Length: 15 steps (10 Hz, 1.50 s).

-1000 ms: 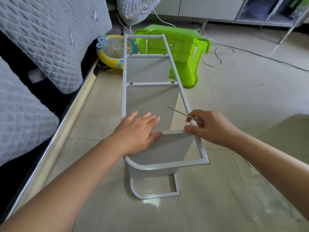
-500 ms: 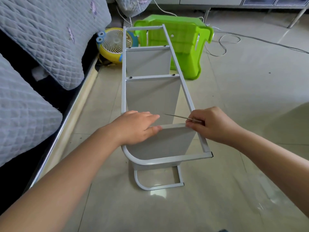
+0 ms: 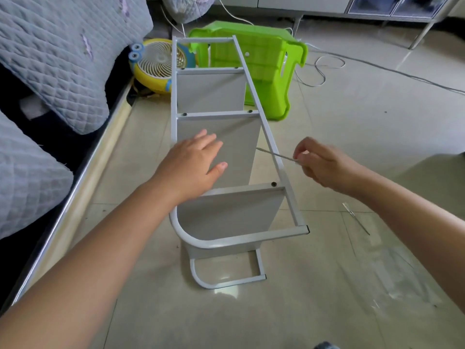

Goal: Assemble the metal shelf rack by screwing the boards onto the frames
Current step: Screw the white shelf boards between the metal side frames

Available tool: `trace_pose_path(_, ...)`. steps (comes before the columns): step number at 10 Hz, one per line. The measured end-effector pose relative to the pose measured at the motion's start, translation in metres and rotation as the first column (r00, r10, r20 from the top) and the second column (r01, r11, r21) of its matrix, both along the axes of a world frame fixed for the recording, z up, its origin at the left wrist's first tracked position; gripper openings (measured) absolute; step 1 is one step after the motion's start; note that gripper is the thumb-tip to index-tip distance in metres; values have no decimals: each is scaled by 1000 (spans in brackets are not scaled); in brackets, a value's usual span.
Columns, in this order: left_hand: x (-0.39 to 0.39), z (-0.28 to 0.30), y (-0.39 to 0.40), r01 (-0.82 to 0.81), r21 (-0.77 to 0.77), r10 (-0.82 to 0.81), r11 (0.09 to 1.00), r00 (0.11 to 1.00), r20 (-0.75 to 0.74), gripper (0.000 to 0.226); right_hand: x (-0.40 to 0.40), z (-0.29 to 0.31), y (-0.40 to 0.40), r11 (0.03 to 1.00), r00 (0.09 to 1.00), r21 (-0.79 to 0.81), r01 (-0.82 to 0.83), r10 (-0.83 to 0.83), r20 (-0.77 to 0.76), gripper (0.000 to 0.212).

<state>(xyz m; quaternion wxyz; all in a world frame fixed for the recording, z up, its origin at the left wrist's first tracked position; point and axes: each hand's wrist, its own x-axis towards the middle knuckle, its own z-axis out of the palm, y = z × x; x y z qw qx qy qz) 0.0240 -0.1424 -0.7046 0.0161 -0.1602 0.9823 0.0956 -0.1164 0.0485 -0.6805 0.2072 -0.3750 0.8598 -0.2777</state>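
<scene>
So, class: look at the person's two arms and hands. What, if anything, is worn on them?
Nothing shows. Both forearms are bare along all that is in view, with no sleeve. The left hand and right hand carry no glove, ring, watch or bracelet.

White-painted metal frame (image 3: pixel 270 137) with 3 pale grey boards (image 3: pixel 226 212), dark screw heads (image 3: pixel 274 184) dotting the crossbars. At 12 o'clock, a bright lime-green plastic stool (image 3: pixel 266 61); at 11 o'clock, a yellow fan (image 3: pixel 158 64) with white grille, blue trim and 2 cartoon eyes. At 9 to 10 o'clock, blue-grey quilted cushions (image 3: pixel 63 51) in diamond stitching with small purple motifs. Glossy beige floor tiles (image 3: pixel 352 127) throughout, crossed by a white cable (image 3: pixel 319 71) at 1 o'clock. Silvery thin tool (image 3: pixel 276 155).
</scene>
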Motion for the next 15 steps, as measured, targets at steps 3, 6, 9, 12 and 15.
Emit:
trace_pose_path(3,-11,-9,7,-238,-45,242,970,962,127,70,8,30,21,982,991,-170,-78,58,-119,23)
trace_pose_path(6,-8,-10,6,-336,-12,336,942,937,96,69,12,40,14,968,991,-233,-99,74,-114,30)
trace_pose_path(9,-7,-8,7,-346,-12,345,938,931,119,72,9,46,11,973,958,-147,-177,136,-252,35)
trace_pose_path(12,-5,-8,8,-355,8,352,935,930,107,72,14,54,9,974,938,-39,-223,204,-280,34)
trace_pose_path(15,-5,-10,8,-361,-11,360,933,929,84,72,20,71,-4,928,879,196,-316,364,-307,20)
